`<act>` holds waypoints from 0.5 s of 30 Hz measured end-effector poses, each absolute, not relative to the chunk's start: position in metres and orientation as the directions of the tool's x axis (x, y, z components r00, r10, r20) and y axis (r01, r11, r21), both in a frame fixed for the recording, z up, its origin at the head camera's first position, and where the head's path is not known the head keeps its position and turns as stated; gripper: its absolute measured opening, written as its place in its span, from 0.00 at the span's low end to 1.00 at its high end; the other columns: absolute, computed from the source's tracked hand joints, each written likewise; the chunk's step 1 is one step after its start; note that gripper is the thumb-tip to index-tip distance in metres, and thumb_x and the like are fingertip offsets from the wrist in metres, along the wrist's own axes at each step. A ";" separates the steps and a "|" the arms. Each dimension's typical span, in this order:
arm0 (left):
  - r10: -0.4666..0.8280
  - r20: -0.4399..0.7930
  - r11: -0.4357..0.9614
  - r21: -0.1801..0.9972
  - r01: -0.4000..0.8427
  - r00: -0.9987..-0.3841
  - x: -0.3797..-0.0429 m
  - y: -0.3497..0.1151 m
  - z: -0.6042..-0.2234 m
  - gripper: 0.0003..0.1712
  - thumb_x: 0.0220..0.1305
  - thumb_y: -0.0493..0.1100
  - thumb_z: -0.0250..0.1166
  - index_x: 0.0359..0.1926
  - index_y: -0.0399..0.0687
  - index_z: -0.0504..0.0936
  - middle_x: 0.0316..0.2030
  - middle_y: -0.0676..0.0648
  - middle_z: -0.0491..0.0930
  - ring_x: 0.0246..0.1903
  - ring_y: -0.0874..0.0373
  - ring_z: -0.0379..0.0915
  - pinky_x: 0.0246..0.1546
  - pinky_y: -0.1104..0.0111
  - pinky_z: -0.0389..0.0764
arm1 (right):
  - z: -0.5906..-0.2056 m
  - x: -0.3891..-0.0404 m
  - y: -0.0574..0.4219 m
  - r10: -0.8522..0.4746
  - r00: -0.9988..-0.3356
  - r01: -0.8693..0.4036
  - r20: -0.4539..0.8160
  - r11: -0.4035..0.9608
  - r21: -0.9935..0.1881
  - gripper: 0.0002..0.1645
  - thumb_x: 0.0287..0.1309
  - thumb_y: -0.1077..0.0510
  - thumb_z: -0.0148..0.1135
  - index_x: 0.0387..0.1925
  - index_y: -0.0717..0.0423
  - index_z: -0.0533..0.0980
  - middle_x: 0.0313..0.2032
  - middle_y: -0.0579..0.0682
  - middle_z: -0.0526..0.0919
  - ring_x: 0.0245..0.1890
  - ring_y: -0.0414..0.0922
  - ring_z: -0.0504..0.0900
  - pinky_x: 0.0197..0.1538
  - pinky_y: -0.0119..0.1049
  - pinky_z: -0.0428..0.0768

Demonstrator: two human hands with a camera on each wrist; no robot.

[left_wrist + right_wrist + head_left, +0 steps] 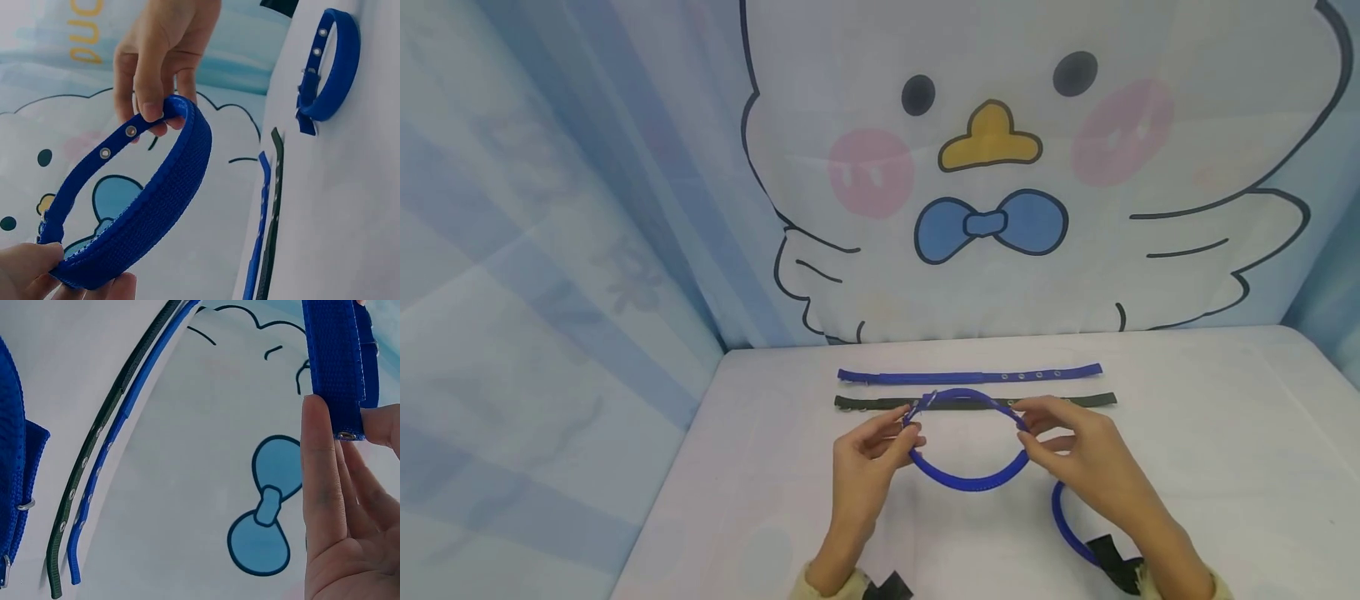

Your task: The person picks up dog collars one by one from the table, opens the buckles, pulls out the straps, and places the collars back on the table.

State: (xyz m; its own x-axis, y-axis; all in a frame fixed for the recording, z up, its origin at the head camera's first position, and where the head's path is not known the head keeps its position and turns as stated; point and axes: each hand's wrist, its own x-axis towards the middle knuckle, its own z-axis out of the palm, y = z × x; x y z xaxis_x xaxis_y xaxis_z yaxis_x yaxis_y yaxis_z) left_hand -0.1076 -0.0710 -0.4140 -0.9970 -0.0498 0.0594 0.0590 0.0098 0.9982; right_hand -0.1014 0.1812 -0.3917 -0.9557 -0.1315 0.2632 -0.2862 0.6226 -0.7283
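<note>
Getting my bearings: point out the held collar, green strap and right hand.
Held collar [153, 219], left wrist view: wide band.
Green strap [132, 369], right wrist view: thicker section.
Right hand [1084, 442], head view: back of hand.

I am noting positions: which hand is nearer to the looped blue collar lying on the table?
Right: in the head view, the right hand is just above the looped collar; the left hand is farther off to the left.

The held blue strap [153, 212] looks like rough, matt woven cloth, its eyelets [131, 131] shiny metal.
</note>
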 end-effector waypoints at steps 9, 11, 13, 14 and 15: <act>-0.120 0.059 -0.024 0.998 0.063 -0.991 -0.109 -0.071 -0.418 0.17 0.63 0.42 0.70 0.52 0.40 0.85 0.42 0.40 0.88 0.39 0.52 0.87 0.40 0.67 0.87 | -0.392 -0.104 0.183 -0.108 -0.967 -0.245 0.229 0.625 -0.741 0.21 0.56 0.67 0.69 0.52 0.58 0.77 0.37 0.49 0.85 0.38 0.46 0.86 0.39 0.36 0.88; -0.137 0.076 -0.017 0.997 0.079 -0.988 -0.110 -0.070 -0.419 0.17 0.63 0.43 0.69 0.51 0.41 0.85 0.42 0.41 0.88 0.39 0.52 0.87 0.40 0.67 0.87 | -0.391 -0.104 0.183 -0.099 -0.970 -0.232 0.220 0.629 -0.742 0.20 0.57 0.66 0.69 0.52 0.59 0.77 0.37 0.50 0.86 0.39 0.47 0.86 0.39 0.37 0.88; -0.146 0.081 -0.017 0.996 0.085 -0.986 -0.110 -0.069 -0.421 0.17 0.63 0.43 0.69 0.51 0.42 0.85 0.42 0.42 0.88 0.39 0.52 0.87 0.40 0.68 0.87 | -0.391 -0.103 0.184 -0.090 -0.975 -0.213 0.204 0.639 -0.739 0.20 0.58 0.64 0.69 0.52 0.59 0.76 0.37 0.50 0.86 0.39 0.47 0.85 0.39 0.38 0.88; -0.145 0.082 -0.018 0.996 0.085 -0.986 -0.110 -0.069 -0.421 0.17 0.63 0.43 0.69 0.51 0.42 0.85 0.42 0.42 0.88 0.39 0.52 0.87 0.40 0.68 0.87 | -0.391 -0.103 0.184 -0.087 -0.977 -0.205 0.195 0.639 -0.742 0.20 0.58 0.64 0.69 0.52 0.59 0.76 0.38 0.50 0.86 0.40 0.47 0.85 0.40 0.38 0.88; -0.144 0.079 -0.019 0.996 0.083 -0.986 -0.110 -0.069 -0.422 0.17 0.63 0.43 0.69 0.51 0.42 0.85 0.42 0.42 0.88 0.39 0.52 0.87 0.40 0.68 0.87 | -0.391 -0.103 0.185 -0.084 -0.979 -0.197 0.186 0.638 -0.744 0.21 0.58 0.63 0.69 0.53 0.59 0.76 0.38 0.50 0.86 0.40 0.48 0.85 0.40 0.38 0.88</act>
